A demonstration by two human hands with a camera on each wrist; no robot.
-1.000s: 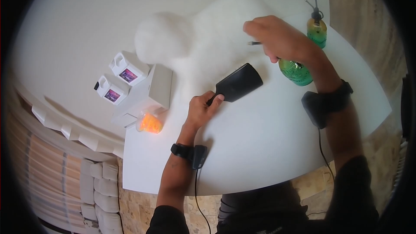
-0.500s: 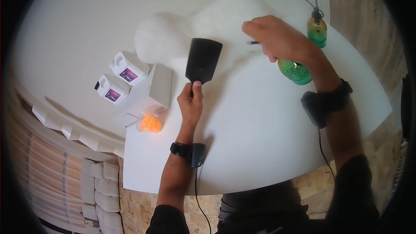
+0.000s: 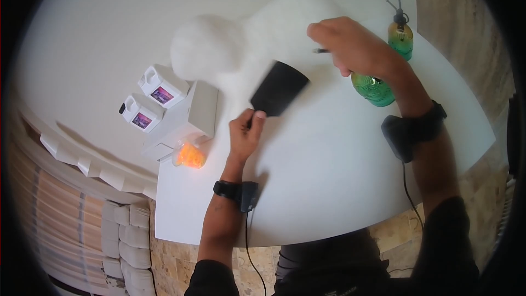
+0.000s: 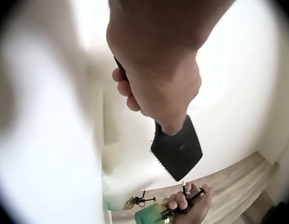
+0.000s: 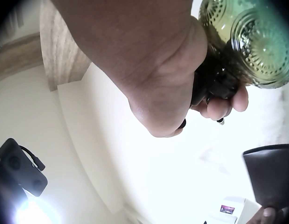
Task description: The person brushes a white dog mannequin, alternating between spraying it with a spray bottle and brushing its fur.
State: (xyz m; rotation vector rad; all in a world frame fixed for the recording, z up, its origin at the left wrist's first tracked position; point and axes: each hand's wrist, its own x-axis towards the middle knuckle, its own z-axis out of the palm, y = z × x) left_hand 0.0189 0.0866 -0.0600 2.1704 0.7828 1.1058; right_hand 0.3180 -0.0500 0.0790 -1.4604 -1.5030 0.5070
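Observation:
My left hand grips the handle of a black paddle hairbrush, its broad back facing up toward the head camera. Bristles show along one edge of the brush in the left wrist view. The brush head overlaps the lower edge of a white fluffy, furry form with a rounded lump at its left. Over to the right, my right hand holds a green and yellow glass spray bottle by its black pump top, tilted, with the nozzle pointing left. Embossed round patterns cover the bottle.
A second spray bottle stands at the table's right side. To the left, two white jugs with purple labels are beside a white box. A clear cup of glowing orange pieces is in front of the box on the white table.
The brush swung from pointing right to nearly straight up over the white form, then partway back to the right. My right hand and its spray bottle have barely moved.

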